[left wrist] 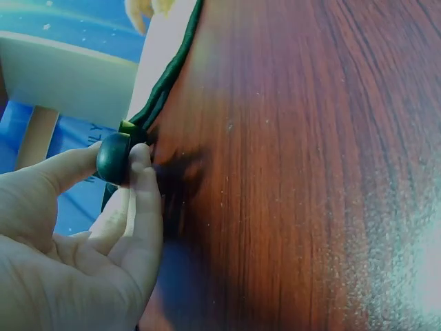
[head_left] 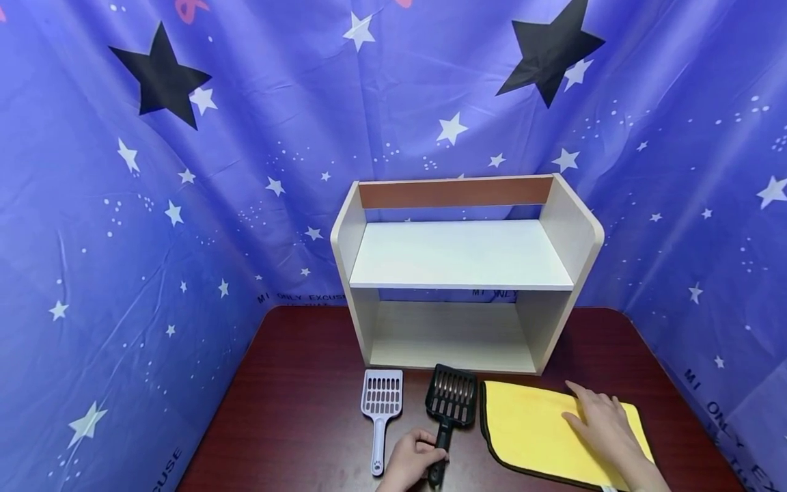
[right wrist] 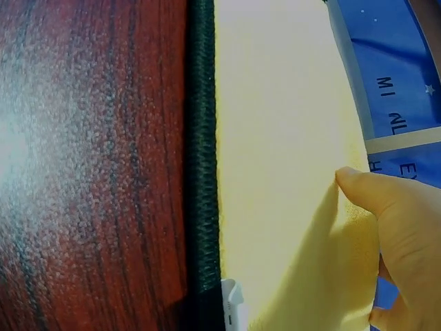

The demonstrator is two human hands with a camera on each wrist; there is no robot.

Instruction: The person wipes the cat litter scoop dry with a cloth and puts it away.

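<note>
With thumb and fingers my left hand (head_left: 408, 456) pinches the handle of a black slotted litter scoop (head_left: 441, 441), whose head points toward the shelf. The left wrist view shows the rounded handle end (left wrist: 114, 158) of this scoop between thumb and fingertips. To the left of that hand lies a pale lilac litter scoop (head_left: 378, 441) with a paw print on its handle. My right hand (head_left: 601, 425) is over a folded yellow cloth (head_left: 529, 430) with dark edging, fingers extended. In the right wrist view, the thumb meets the cloth's surface (right wrist: 282, 138).
Behind the scoops stands a two-level pale wooden shelf (head_left: 461, 256) with nothing on its boards. All this is on a dark red wood-grain table (head_left: 289, 410). Blue star-printed curtains (head_left: 295, 137) enclose the back and sides. A small white tag (right wrist: 233, 303) sticks out from the cloth's edge.
</note>
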